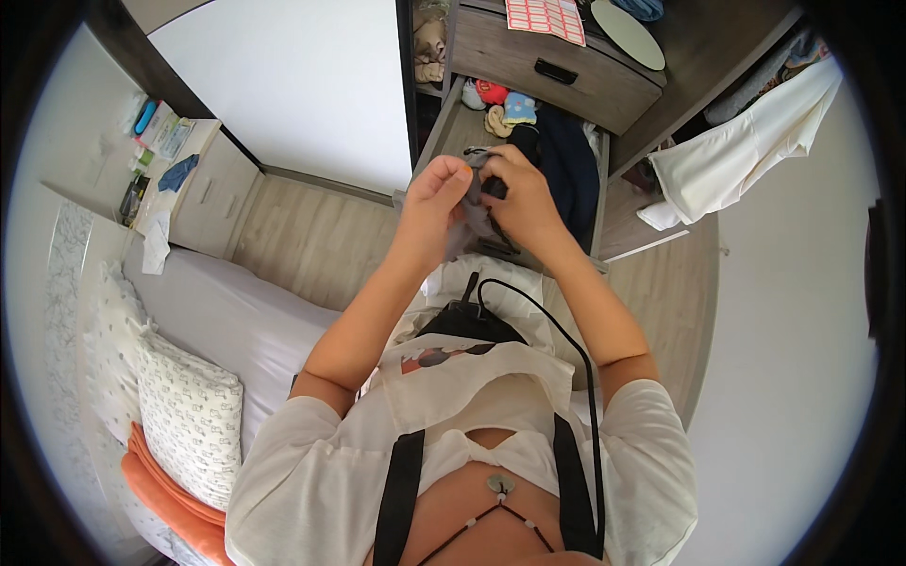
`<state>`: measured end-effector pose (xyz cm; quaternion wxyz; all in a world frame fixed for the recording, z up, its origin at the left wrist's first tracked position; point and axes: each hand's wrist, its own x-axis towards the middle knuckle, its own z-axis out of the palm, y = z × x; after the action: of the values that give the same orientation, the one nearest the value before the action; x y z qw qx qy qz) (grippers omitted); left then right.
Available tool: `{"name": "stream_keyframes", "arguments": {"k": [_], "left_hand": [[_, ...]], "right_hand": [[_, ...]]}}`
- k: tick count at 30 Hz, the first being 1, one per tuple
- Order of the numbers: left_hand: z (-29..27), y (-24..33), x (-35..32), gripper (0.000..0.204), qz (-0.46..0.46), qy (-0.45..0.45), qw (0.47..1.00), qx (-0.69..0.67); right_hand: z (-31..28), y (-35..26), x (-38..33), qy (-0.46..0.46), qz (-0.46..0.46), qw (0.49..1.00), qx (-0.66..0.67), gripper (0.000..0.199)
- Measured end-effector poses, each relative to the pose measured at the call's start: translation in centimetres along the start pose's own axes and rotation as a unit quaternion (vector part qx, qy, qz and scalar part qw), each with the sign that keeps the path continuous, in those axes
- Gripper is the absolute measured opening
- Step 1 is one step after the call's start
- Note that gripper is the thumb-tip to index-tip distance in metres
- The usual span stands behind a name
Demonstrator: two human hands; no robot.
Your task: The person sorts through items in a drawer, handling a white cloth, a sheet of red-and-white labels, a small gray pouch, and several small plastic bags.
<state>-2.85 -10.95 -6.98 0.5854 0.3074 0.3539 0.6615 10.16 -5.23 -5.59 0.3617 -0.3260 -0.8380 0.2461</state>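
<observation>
Over the front of a pulled-out drawer, both my hands grip a small grey cloth garment with dark parts; its exact kind is hard to make out. My left hand is closed, thumb and fingers pinching its left side. On the other side my right hand curls its fingers round the dark edge. Inside the drawer, beyond my hands, sit a red rolled cloth, a light blue patterned one and a beige bundle. Dark navy clothing fills the drawer's right side.
Above the open drawer is a closed one with a black handle. A white garment hangs at the right. To the left stand a bed with pillows and a small cabinet. A black cable runs down my front.
</observation>
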Motion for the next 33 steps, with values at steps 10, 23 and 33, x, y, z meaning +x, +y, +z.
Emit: {"name": "stream_keyframes", "arguments": {"k": [10,23,33], "left_hand": [[-1.2,2.9,1.2,0.011,-0.035,-0.016,0.999,-0.010],[-0.2,5.6,2.7,0.013,-0.046,-0.162,0.975,0.145],[-0.1,5.1,3.3,0.023,-0.072,-0.141,0.982,0.106]], "right_hand": [[-5.3,0.5,1.0,-0.109,-0.092,0.990,-0.007,0.019],[-3.9,-2.4,0.6,-0.015,-0.004,0.996,0.083,0.051],[-3.3,0.0,0.1,0.054,0.124,0.981,0.140,0.026]]}}
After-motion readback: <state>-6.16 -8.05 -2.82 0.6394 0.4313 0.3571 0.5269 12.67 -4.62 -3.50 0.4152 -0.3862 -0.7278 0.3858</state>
